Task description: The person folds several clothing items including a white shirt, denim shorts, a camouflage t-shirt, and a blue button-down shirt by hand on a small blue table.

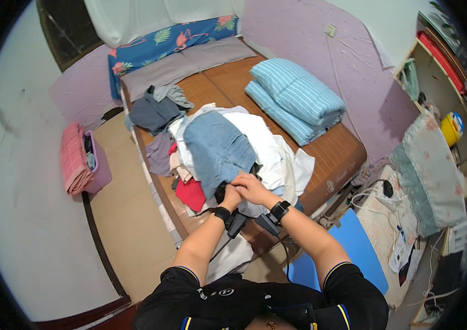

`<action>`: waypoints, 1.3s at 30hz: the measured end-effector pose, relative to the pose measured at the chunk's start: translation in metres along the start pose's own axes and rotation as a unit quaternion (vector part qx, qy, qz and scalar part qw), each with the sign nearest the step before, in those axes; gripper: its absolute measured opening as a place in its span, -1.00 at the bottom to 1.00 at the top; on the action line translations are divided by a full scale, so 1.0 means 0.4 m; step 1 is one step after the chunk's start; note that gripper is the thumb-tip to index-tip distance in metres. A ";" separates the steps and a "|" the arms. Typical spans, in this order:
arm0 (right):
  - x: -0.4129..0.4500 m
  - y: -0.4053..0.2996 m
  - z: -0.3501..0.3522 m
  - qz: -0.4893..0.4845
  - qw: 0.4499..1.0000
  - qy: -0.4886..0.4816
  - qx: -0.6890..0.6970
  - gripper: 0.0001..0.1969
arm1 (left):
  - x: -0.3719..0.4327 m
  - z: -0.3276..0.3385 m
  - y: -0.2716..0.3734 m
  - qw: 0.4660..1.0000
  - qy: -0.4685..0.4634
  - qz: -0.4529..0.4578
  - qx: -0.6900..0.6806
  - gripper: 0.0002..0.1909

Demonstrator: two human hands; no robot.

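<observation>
A heap of clothes covers the near middle of the bed. On top lies a light-blue denim garment [217, 144], spread out. My left hand [231, 195] and my right hand [250, 188] meet at its near edge, fingers bent and close together; what they pinch is too small to tell apart. Black cloth [220, 192] shows beside my left hand. White garments [258, 140] lie to the right of the denim, a red cloth [191, 196] to the left. Dark grey clothes [155, 109] form a bunch farther back. Both wrists wear black straps with dark devices and cables.
A folded blue striped quilt [299, 99] rests on the bed's brown mat [212, 82], right of the heap. On the left floor stands a purple bin [102, 171] with a pink blanket [75, 159]. A blue chair or board [345, 251] and a cluttered table [382, 218] are at right.
</observation>
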State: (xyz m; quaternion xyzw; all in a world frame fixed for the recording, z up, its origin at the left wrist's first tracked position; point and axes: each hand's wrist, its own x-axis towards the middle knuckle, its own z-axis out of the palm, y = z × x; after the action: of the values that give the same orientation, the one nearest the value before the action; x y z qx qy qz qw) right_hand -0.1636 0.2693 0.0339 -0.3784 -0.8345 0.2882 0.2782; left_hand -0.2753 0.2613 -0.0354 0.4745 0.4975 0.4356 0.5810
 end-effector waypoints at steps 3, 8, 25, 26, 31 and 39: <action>-0.058 -0.034 -0.055 0.000 0.999 0.036 -0.007 -0.73 | 0.003 0.012 -0.038 0.993 0.105 -0.045 0.022 -0.77; -0.248 0.004 -0.201 0.181 0.975 0.131 0.002 -0.61 | -0.045 0.068 0.215 0.992 0.016 -0.001 -0.123 -0.75; -0.772 -0.315 -0.408 0.332 0.920 0.197 0.074 -0.76 | -0.433 0.378 0.696 0.913 -0.342 0.016 -0.221 -0.68; -0.813 -0.355 -0.421 0.338 0.915 0.208 0.076 -0.76 | -0.444 0.397 0.701 0.911 -0.352 0.008 -0.215 -0.68; -1.020 -0.520 -0.454 0.329 0.894 0.188 0.239 -0.71 | -0.514 0.532 0.716 0.867 -0.444 -0.038 -0.224 -0.67; -1.329 -0.545 -0.432 0.411 0.737 0.381 0.377 -0.67 | -0.524 0.868 0.529 0.783 -0.569 -0.163 -0.189 -0.57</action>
State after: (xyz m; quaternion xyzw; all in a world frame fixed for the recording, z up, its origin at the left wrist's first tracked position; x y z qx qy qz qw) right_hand 0.1486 -0.2241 0.1712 -0.6274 -0.2448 0.4969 0.5473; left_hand 0.0356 0.0512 0.2267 0.4287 0.0537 0.0704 0.8991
